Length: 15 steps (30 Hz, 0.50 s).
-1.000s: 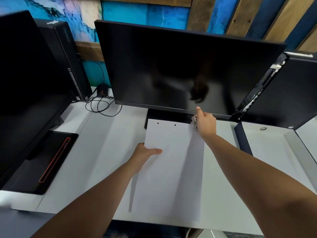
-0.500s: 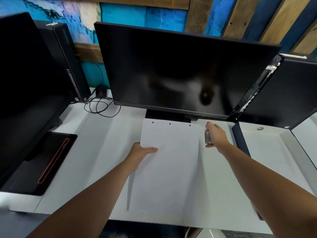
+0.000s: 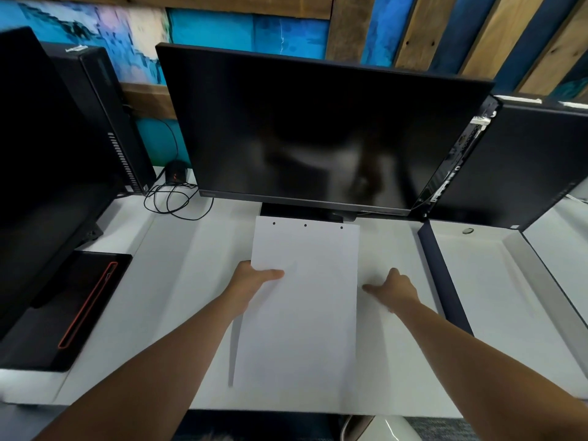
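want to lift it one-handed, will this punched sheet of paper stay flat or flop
Probably floppy: the paper looks thin, and its left edge, pinched by the left hand, is raised and casts a shadow on the desk. Likely very light, and it may slide easily on that smooth top.

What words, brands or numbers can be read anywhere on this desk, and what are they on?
Nothing here reads clearly.
Monitor, logo on lower left bezel: too blurred to read.
Left tower computer, top sticker and front badge: too small to read.
Right tower computer, white labels on top: unreadable.
Paper sheet: blank, only three punched holes.
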Tool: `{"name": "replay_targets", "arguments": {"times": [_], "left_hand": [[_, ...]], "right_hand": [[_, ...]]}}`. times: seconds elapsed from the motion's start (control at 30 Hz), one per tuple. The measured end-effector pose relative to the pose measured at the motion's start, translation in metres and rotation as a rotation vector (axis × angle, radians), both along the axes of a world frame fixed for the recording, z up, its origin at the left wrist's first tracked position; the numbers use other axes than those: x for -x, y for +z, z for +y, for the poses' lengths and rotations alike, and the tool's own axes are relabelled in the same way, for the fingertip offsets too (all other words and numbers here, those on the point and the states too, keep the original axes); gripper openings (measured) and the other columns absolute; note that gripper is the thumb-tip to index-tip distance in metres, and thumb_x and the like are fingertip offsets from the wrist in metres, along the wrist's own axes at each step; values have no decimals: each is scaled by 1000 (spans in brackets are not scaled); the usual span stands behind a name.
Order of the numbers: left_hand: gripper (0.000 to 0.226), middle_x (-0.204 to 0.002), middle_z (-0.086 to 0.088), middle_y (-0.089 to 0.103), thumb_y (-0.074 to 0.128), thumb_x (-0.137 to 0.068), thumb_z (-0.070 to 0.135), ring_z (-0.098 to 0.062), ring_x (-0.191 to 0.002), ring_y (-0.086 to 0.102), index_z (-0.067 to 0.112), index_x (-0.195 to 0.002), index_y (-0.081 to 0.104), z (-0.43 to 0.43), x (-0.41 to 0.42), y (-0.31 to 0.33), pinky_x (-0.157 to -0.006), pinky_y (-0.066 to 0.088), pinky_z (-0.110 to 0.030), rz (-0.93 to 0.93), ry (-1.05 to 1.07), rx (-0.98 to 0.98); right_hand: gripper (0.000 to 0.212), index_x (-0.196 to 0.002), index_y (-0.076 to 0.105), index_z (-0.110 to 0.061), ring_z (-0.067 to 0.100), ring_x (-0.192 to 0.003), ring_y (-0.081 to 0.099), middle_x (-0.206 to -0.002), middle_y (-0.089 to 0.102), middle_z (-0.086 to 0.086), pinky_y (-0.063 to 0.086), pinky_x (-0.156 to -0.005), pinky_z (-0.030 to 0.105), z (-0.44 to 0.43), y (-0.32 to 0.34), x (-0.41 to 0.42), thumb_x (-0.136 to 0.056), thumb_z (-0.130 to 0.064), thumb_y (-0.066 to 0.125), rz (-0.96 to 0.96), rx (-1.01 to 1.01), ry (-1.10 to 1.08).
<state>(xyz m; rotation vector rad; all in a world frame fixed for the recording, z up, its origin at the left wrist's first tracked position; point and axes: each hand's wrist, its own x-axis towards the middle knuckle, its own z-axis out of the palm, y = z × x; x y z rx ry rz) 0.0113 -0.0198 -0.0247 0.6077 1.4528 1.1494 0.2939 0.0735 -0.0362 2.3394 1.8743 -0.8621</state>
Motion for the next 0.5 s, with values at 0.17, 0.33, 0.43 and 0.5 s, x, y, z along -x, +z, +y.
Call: {"name": "replay_targets", "arguments": {"times": [0.17, 0.33, 0.43, 0.5], "left_hand": [[23, -96, -3, 74, 79, -72, 6, -21, -91, 69, 17, -91, 71, -2, 1, 1, -77, 52, -29, 19, 11, 7], [23, -94, -1, 74, 78, -73, 5, -19, -88, 69, 16, -92, 71, -4, 1, 3, -71, 52, -27, 17, 6, -3], [22, -91, 1, 73, 78, -74, 6, -17, -85, 69, 19, -90, 71, -3, 0, 5, -68, 52, -26, 23, 12, 0], [23, -92, 1, 73, 78, -74, 6, -18, -86, 69, 18, -92, 71, -3, 0, 5, -69, 52, -26, 24, 4, -2]], "right_hand": [[56, -104, 50, -7, 29, -82, 67, -99, 61, 11, 55, -66, 33, -4, -5, -1, -73, -48, 71, -30, 39, -28], [50, -97, 46, -11, 25, -63, 57, -78, 56, 6, 50, -61, 28, -1, 4, -3, -79, -57, 53, 29, 94, -92], [48, -103, 52, -10, 32, -88, 57, -101, 56, 14, 44, -69, 33, 8, 7, -7, -85, -54, 46, -1, 18, -114], [34, -79, 50, -11, 30, -80, 55, -91, 54, 12, 45, -72, 37, 14, 12, -4, -84, -45, 48, 84, -97, -107]]}}
